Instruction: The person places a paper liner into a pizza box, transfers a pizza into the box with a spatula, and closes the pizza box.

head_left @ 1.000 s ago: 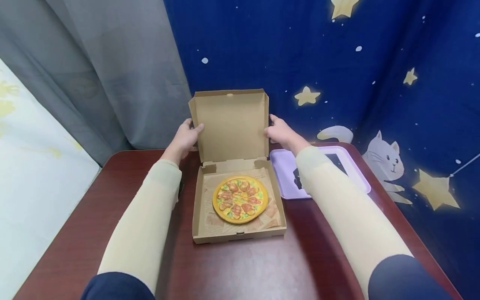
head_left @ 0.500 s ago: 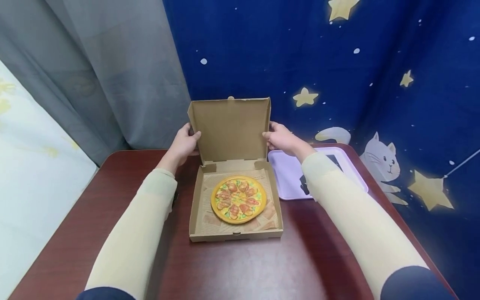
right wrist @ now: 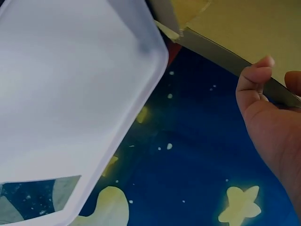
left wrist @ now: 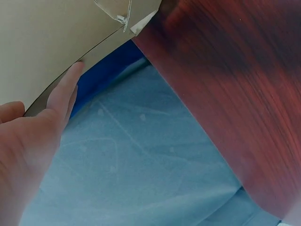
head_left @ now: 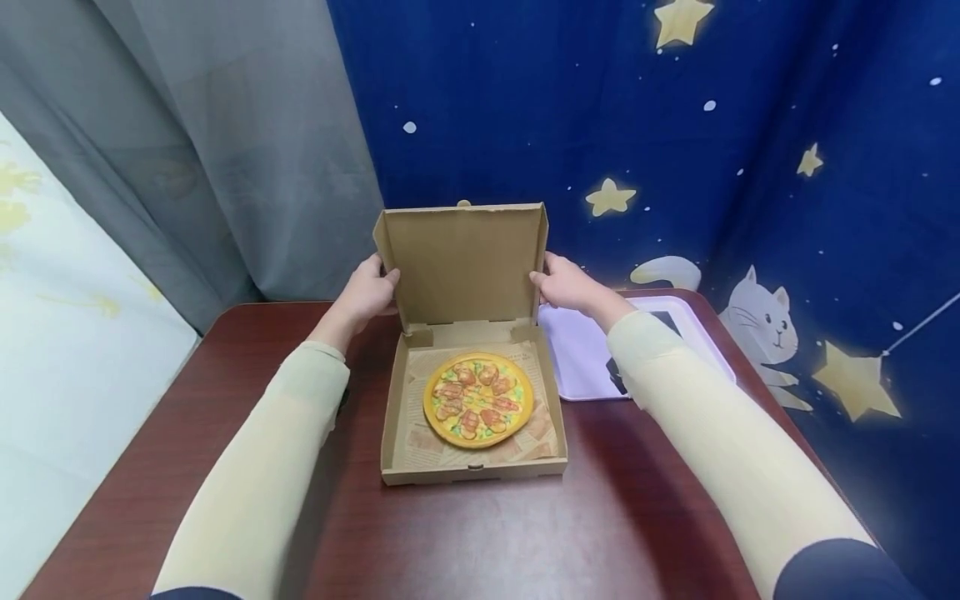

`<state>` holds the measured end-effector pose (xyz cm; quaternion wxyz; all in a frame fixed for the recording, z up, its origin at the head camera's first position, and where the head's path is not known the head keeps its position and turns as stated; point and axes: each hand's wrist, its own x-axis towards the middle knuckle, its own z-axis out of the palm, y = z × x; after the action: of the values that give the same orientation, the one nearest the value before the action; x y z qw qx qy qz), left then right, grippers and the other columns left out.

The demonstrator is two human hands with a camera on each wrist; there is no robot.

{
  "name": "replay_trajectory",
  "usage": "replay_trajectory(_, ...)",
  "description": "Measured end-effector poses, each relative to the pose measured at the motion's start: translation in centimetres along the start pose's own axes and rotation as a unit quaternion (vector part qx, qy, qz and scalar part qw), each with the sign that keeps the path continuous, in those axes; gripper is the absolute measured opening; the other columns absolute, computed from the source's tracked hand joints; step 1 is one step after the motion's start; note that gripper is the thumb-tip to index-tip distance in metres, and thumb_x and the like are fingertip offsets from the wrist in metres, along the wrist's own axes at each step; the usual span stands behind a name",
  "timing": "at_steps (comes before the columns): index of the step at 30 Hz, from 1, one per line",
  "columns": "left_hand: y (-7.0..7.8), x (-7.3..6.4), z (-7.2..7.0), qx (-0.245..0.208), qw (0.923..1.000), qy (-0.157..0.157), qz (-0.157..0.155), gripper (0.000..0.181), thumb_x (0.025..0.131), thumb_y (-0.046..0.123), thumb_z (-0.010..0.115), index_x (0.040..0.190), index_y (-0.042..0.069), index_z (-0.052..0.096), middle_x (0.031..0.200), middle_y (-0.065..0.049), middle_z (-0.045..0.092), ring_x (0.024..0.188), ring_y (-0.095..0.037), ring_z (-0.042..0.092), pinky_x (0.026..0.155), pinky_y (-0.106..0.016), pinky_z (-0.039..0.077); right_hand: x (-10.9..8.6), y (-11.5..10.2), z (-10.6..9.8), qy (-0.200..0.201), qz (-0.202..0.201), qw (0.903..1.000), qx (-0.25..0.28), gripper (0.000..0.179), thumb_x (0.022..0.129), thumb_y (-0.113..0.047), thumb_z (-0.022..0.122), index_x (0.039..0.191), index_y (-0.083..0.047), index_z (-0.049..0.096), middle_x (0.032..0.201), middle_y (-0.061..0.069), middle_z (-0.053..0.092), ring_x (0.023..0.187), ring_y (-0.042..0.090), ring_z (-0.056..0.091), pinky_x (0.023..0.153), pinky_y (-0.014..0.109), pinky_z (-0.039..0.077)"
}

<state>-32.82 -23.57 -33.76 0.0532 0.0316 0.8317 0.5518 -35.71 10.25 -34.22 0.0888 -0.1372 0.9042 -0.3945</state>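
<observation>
A cardboard pizza box (head_left: 474,476) lies on the table with its lid (head_left: 467,265) raised and tilted slightly forward at the top. Inside, a round yellow-rimmed pizza (head_left: 478,400) rests on printed paper (head_left: 538,433). My left hand (head_left: 364,293) holds the lid's left side flap, thumb inside and fingers behind. Opposite it, my right hand (head_left: 572,287) holds the right flap, its thumb over the edge. The left wrist view shows the left hand (left wrist: 33,146) along the lid's edge; in the right wrist view, the right hand's (right wrist: 270,122) fingers bend at the other flap.
A lilac tray (head_left: 573,354) with dark reflections stands right of the box, partly behind my right forearm. The dark red wooden table (head_left: 480,542) extends around the box. A grey curtain (head_left: 270,150) and a blue starry curtain (head_left: 480,92) hang behind it.
The lid has swung forward from nearly upright, its top edge coming lower. Both hands have moved down slightly with it, still holding its sides. The pizza has stayed in the box.
</observation>
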Motion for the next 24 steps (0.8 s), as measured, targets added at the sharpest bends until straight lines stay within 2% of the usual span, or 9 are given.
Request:
replay_trajectory(5, -0.8, 1.1, 0.0, 0.032, 0.9994, 0.002, -0.014, 0.052, 0.117, 0.025, 0.036, 0.162, 0.0, 0.03, 0.158, -0.031, 0.046, 0.142, -0.046, 0.056, 0.109, -0.059, 0.055, 0.9, 1.0, 0.5, 0.018, 0.019, 0.9986, -0.046, 0.045, 0.115, -0.027, 0.039, 0.142, 0.006, 0.051, 0.082, 0.011, 0.066, 0.069, 0.022, 0.062, 0.07, 0.037, 0.05)
replay_trajectory(8, -0.8, 1.7, -0.3, 0.047, 0.9986, 0.007, -0.023, 0.051, 0.117, 0.033, 0.032, 0.153, -0.004, 0.038, 0.153, -0.031, 0.048, 0.14, -0.044, 0.057, 0.108, -0.056, 0.057, 1.5, 1.3, 0.5, 0.045, 0.03, 0.9969, -0.057, 0.046, 0.116, -0.031, 0.036, 0.131, 0.006, 0.06, 0.093, 0.015, 0.067, 0.081, 0.025, 0.067, 0.075, 0.037, 0.053)
replay_trajectory(11, 0.0, 2.0, -0.6, 0.067, 0.9973, 0.02, -0.021, 0.053, 0.117, 0.038, 0.029, 0.147, -0.004, 0.043, 0.146, -0.029, 0.051, 0.135, -0.042, 0.059, 0.103, -0.054, 0.06, 2.0, 1.1, 0.2, 0.064, 0.038, 0.9951, -0.066, 0.045, 0.116, -0.032, 0.034, 0.119, 0.003, 0.063, 0.094, 0.014, 0.067, 0.087, 0.027, 0.068, 0.08, 0.038, 0.054)
replay_trajectory(15, 1.5, 2.2, -0.7, 0.089, 0.9955, 0.029, -0.018, 0.054, 0.117, 0.038, 0.028, 0.151, -0.001, 0.045, 0.141, -0.027, 0.055, 0.129, -0.04, 0.061, 0.099, -0.053, 0.062, 2.2, 0.3, -0.1, 0.073, 0.036, 0.994, -0.072, 0.038, 0.113, -0.027, 0.033, 0.107, -0.001, 0.061, 0.08, 0.01, 0.066, 0.08, 0.028, 0.065, 0.077, 0.039, 0.052)
replay_trajectory(19, 2.2, 1.9, -0.7, 0.098, 0.9946, 0.023, -0.025, 0.053, 0.118, 0.037, 0.029, 0.148, -0.002, 0.046, 0.138, -0.026, 0.054, 0.128, -0.037, 0.06, 0.098, -0.052, 0.063, 1.7, -0.2, -0.5, 0.063, 0.031, 0.9947, -0.075, 0.036, 0.111, -0.024, 0.032, 0.109, -0.001, 0.06, 0.075, 0.007, 0.063, 0.074, 0.025, 0.063, 0.073, 0.037, 0.051)
replay_trajectory(24, 2.0, 1.1, -0.7, 0.095, 0.9951, 0.01, -0.025, 0.052, 0.118, 0.035, 0.029, 0.145, -0.005, 0.046, 0.141, -0.028, 0.053, 0.13, -0.04, 0.06, 0.099, -0.053, 0.062, 0.9, -0.2, -0.9, 0.041, 0.033, 0.9958, -0.076, 0.036, 0.111, -0.021, 0.033, 0.125, 0.003, 0.056, 0.072, 0.006, 0.06, 0.067, 0.022, 0.06, 0.066, 0.034, 0.049)
